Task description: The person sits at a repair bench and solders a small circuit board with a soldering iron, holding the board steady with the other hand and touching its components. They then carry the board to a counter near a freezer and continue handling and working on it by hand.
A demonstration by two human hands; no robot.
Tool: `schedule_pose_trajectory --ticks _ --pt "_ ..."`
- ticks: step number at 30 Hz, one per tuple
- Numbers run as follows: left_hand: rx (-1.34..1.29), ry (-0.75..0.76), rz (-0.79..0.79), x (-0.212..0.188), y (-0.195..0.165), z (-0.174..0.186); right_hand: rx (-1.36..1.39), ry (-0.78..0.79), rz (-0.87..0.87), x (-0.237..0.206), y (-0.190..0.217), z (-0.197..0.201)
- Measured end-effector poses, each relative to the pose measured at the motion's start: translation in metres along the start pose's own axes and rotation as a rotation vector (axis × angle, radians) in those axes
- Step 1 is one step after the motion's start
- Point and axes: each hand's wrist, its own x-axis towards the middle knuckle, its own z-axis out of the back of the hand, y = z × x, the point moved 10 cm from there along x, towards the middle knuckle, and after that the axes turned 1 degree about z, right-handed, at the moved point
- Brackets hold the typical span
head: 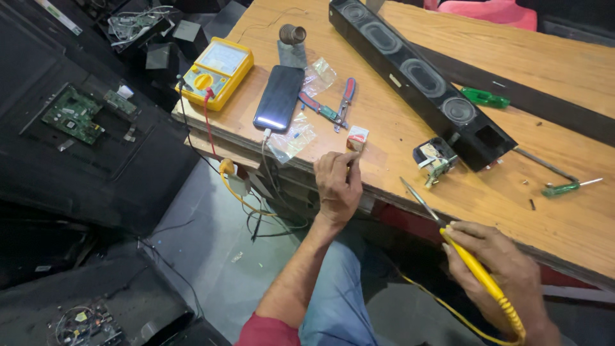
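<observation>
Scuffed wooden worktop (564,218) over grey floor (211,250), dismantled TV backs around. Right hand (506,272) clamped on yellow soldering iron (474,266) at worktop edge; left hand (337,186) loosely curled, fingertips beside small box (357,137).

The soundbar (423,80) runs off the top edge, its far end unseen. A pink thing (490,11) at the top edge is cut to a sliver; its kind cannot be told. The right hand (503,272) is cropped at the wrist by the bottom edge, and the iron's (477,272) yellow cord leaves the picture there. Left fingertips (349,160) hide the near side of a small box (357,136). Parts on the circuit board (73,114) are too small to make out.
</observation>
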Motion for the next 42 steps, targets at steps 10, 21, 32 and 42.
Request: schedule_pose_trajectory --ticks 10,21,32,42 --pt "-0.036 -0.008 0.016 0.001 -0.002 0.002 0.837 -0.181 -0.473 -0.024 -0.099 0.009" --pt "-0.024 -0.015 0.023 0.001 -0.007 0.005 2.024 -0.464 -0.797 -0.068 -0.155 -0.145" --pt "-0.053 -0.023 0.054 0.0 -0.005 0.006 1.934 -0.496 -0.798 -0.064 -0.149 -0.142" --pt "-0.03 -0.007 0.064 -0.001 -0.004 0.004 1.73 -0.606 -0.831 -0.071 -0.132 -0.156"
